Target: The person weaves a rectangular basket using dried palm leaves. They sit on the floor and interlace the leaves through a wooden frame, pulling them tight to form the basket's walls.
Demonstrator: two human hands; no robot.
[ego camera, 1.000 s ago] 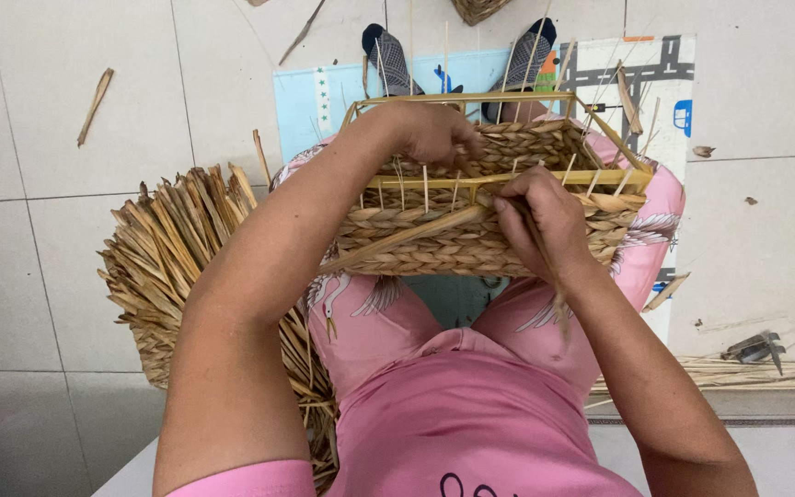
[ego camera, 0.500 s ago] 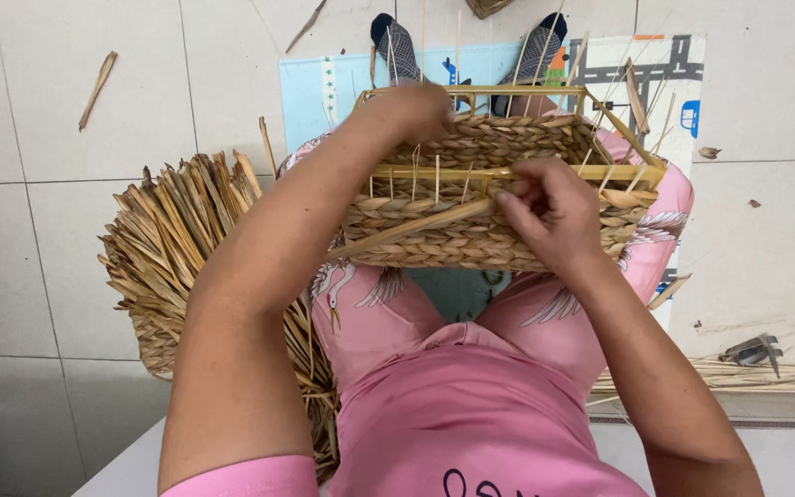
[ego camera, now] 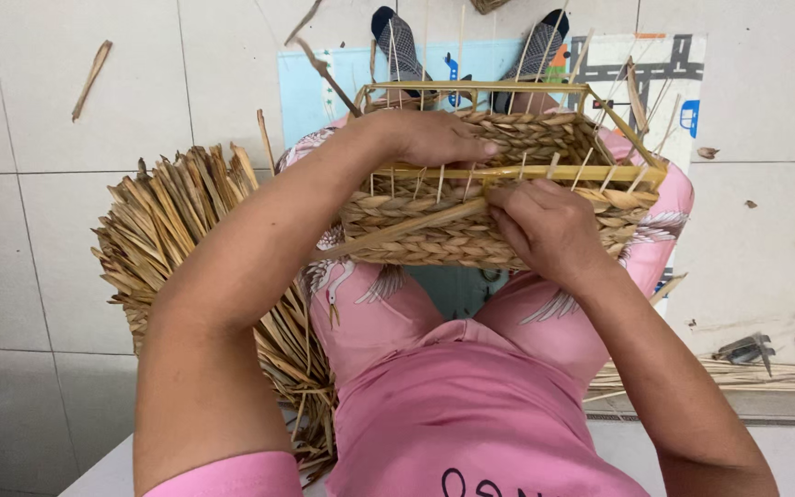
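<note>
A half-woven straw basket (ego camera: 499, 184) rests on the person's lap. The left hand (ego camera: 434, 138) lies curled over its near rim; the right hand (ego camera: 545, 225) pinches a flat straw strand (ego camera: 397, 232). Dried straw (ego camera: 186, 239) is heaped left; a blue patterned mat (ego camera: 324, 83) lies far.

A tan braided straw rectangular basket (ego camera: 471, 221) sits over pink bird-patterned trousers (ego camera: 374, 294), beside a golden-brown dried-leaf bundle (ego camera: 177, 230), above a pale blue printed floor mat (ego camera: 324, 78) and off-white floor tiles (ego camera: 48, 184).

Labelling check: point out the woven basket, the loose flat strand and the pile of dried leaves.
woven basket (ego camera: 434, 241), head view, near braided side wall.
loose flat strand (ego camera: 407, 227), head view, middle of its length across the wall.
pile of dried leaves (ego camera: 172, 225), head view, top of the heap.
</note>
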